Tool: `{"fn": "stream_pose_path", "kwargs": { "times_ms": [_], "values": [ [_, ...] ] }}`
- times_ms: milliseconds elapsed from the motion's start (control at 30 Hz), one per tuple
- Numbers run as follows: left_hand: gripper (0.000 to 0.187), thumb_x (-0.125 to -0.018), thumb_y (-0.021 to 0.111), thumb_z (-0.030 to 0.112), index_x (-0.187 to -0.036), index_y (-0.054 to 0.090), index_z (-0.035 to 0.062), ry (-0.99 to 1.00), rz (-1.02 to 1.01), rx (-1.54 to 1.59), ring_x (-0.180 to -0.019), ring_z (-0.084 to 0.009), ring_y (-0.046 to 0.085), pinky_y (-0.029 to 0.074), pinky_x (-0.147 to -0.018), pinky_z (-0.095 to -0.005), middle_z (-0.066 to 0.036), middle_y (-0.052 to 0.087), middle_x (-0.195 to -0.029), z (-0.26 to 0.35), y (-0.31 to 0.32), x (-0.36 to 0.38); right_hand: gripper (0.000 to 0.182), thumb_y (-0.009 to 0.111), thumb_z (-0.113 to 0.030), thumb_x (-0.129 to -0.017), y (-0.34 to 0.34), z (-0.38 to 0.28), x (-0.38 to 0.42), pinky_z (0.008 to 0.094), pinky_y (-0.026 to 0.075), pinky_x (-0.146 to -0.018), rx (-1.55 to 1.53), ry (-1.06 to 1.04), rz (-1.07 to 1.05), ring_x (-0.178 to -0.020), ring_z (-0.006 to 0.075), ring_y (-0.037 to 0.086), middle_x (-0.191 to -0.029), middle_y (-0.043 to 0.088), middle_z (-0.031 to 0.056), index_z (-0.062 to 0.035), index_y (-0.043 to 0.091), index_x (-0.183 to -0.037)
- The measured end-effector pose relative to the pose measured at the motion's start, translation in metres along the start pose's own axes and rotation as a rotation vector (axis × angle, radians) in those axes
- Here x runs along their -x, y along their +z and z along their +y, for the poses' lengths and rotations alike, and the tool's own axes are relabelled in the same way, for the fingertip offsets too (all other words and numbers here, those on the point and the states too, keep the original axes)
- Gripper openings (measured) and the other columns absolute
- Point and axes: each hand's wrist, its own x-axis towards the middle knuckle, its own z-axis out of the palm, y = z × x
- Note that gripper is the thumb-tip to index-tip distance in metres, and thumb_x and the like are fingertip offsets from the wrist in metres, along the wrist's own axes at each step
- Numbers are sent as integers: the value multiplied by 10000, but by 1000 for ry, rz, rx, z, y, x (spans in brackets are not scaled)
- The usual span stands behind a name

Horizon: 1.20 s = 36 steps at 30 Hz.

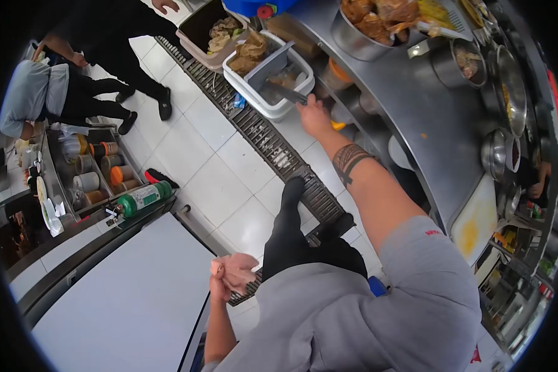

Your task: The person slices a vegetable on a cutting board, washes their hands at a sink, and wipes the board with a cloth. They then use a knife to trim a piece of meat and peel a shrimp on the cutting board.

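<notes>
My right hand (314,116) reaches out over a white tub (283,110), closed around the dark handle of a long, narrow utensil (289,93) that looks like a knife. The utensil's far end points into the tub, over brownish contents beside a grey divider (270,67). Crumpled brown paper (249,54) fills the tub's other side. Low on the left, my left hand (218,286) grips a limp, pale pink piece of raw meat (235,271), which hangs beside a white-topped counter.
A steel counter (437,118) runs along the right, bearing pots and a stained cutting board (473,226). Another bin (211,56) stands behind the tub. A green gas cylinder (144,198) lies by the white-topped counter (127,297). Two people (34,93) occupy the upper left. A floor grate (263,141) crosses the tiles.
</notes>
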Motion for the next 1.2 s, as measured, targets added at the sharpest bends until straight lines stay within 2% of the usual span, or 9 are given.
{"fn": "stream_pose_path", "kwargs": {
  "times_ms": [200,333,433,733,800,933,1000,1133,1200],
  "values": [
    [486,-1076,536,205,-1514,444,14,97,-300,259,-1339,-325,594,475,-1152,-463,-164,589,-1464,35,64,-30,596,639,-21,-870,15,31,120,526,509,-1019,-166,19,-47,-1124,478,618,-1249,551,280,-87,582,-1459],
    [508,-1098,523,229,-1533,412,-9,-7,-650,204,-1342,-327,595,474,-1160,-476,-178,568,-1486,86,196,-38,475,632,-51,-989,-97,1,219,401,595,-651,-1320,582,-229,-744,245,705,-941,677,170,62,537,-1440],
    [606,-1106,495,353,-1597,324,42,-1,-934,131,-1441,-353,492,387,-1219,-504,-178,470,-1581,110,315,3,324,574,-68,-1045,-162,-20,273,367,625,-612,-1716,529,-129,-760,224,717,-971,671,147,84,573,-1331],
    [431,-1115,517,280,-1466,468,36,-200,-1544,30,-1289,-283,610,512,-1080,-432,-119,597,-1367,60,514,107,325,576,-168,-1063,-259,32,412,293,502,-497,-1291,617,194,-533,120,580,-756,642,66,-20,685,-1331],
    [352,-1090,545,129,-1423,500,26,131,-1111,-340,-1229,-282,645,551,-1039,-415,-145,610,-1324,25,539,159,322,576,-193,-1061,-254,47,465,299,501,-496,-1368,627,324,-519,113,569,-713,627,63,-39,698,-1316],
    [369,-1060,540,29,-1426,495,40,-6,-1175,-441,-1237,-263,635,552,-1026,-424,-128,599,-1353,-35,579,146,327,585,-216,-1064,-236,76,569,292,487,-477,-1288,692,237,-504,111,572,-687,642,51,-33,706,-1307],
    [276,-1065,606,126,-1329,577,51,194,-1053,-465,-1122,-239,681,577,-944,-393,-95,659,-1234,-64,605,153,287,605,-156,-1055,-227,91,635,278,503,-503,-1315,703,299,-516,101,576,-716,640,50,-39,711,-1294],
    [346,-1031,698,352,-1171,682,36,1195,-1064,-767,-859,-200,705,576,-774,-342,-25,719,-927,-81,699,149,293,654,-81,-1014,-200,115,766,278,496,-489,-1473,842,611,-550,121,609,-751,651,65,11,701,-1289],
    [521,-1034,617,476,-1320,653,42,1240,-941,-1438,-1016,-325,716,575,-884,-388,-152,738,-1194,-101,749,100,258,640,-70,-1014,-181,126,819,294,492,-473,-1535,1025,767,-561,142,624,-766,656,74,19,707,-1247]
  ]
}}
